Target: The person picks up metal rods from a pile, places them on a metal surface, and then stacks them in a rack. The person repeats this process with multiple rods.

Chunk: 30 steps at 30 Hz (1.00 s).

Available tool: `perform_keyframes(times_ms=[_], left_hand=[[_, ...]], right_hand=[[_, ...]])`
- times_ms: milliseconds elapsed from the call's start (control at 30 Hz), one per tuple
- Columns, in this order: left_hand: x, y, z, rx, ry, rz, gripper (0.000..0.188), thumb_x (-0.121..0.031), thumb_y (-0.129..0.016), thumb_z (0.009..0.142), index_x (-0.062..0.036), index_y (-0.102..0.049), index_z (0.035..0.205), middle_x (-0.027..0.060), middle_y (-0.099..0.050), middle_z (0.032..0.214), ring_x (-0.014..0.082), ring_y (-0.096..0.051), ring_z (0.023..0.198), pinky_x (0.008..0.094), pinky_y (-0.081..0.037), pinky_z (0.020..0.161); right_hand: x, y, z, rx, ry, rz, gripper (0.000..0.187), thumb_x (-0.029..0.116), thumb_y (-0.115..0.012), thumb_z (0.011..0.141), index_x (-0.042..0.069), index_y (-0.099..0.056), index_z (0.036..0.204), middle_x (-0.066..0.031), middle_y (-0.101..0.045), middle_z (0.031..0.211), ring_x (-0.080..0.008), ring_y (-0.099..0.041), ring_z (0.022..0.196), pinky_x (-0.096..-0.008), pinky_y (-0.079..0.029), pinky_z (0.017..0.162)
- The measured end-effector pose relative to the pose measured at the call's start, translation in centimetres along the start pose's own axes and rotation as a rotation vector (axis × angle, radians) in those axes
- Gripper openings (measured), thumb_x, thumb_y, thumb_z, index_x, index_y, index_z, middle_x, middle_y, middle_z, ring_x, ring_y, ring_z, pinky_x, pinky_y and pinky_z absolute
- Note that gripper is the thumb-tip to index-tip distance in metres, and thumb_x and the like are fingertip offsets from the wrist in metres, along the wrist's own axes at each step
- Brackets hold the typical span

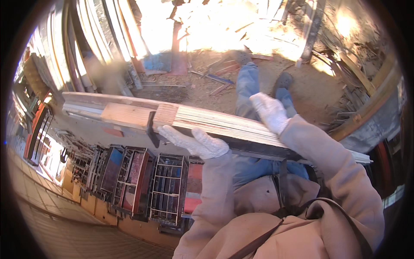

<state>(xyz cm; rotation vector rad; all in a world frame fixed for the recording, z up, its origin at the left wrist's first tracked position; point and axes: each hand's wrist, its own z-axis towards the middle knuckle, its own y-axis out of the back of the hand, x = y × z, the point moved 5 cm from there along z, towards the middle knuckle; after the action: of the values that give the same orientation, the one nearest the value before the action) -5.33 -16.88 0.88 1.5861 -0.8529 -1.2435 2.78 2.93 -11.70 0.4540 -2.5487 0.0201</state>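
A long stack of thin pale wooden strips (pixel 224 124) lies across in front of me, above a dark edge. Towards its left end sit a short reddish wood block (pixel 165 115) and a flat pale board (pixel 125 115), with a dark upright metal bracket (pixel 152 129) beside them. My left hand (pixel 196 143), in a white glove, is open at the near side of the stack, fingers stretched towards the bracket. At the far edge of the strips is my gloved right hand (pixel 271 113), its fingers curled together; what they hold, if anything, is hidden.
Long boards (pixel 92 34) lean at the upper left. Wood scraps (pixel 220 80) litter the dirt floor beyond the stack, near my feet. Metal racks (pixel 166 185) line the lower left. A large grey container (pixel 375 116) stands at the right.
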Motion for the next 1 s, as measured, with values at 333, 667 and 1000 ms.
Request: perform_keyframes(times_ms=[333,667,1000], left_hand=[[1.6,-0.4,-0.2,-0.088,0.026,0.188,0.093,-0.05,-0.072,0.097,0.0058,-0.031,0.159,0.0259,-0.029,0.166,0.0413,-0.031,0.152,0.05,-0.029,0.126],[9.1,-1.8,4.2,-0.189,-0.132,0.228,0.09,-0.057,-0.077,0.089,0.0065,-0.051,0.148,0.0285,-0.054,0.149,0.0454,-0.049,0.139,0.0511,-0.038,0.118],[18.0,-2.2,11.2,-0.248,-0.169,0.586,0.063,-0.061,-0.06,0.095,-0.0148,-0.065,0.137,0.0069,-0.064,0.141,0.031,-0.056,0.133,0.0463,-0.041,0.112]], right_hand=[[-7.5,13.5,-4.8,-0.298,0.113,0.273,0.05,0.043,-0.044,0.114,0.003,-0.067,0.131,-0.016,-0.073,0.118,-0.0226,-0.067,0.116,-0.037,-0.051,0.102],[-16.3,16.3,-10.9,-0.196,0.094,0.237,0.061,0.058,-0.044,0.109,0.005,-0.066,0.131,-0.0207,-0.072,0.122,-0.0389,-0.065,0.121,-0.0455,-0.049,0.105],[-37.5,34.6,-42.6,-1.099,0.074,-0.39,0.032,0.029,-0.056,0.108,0.002,-0.073,0.114,-0.0169,-0.074,0.111,-0.0377,-0.069,0.106,-0.0459,-0.055,0.093]])
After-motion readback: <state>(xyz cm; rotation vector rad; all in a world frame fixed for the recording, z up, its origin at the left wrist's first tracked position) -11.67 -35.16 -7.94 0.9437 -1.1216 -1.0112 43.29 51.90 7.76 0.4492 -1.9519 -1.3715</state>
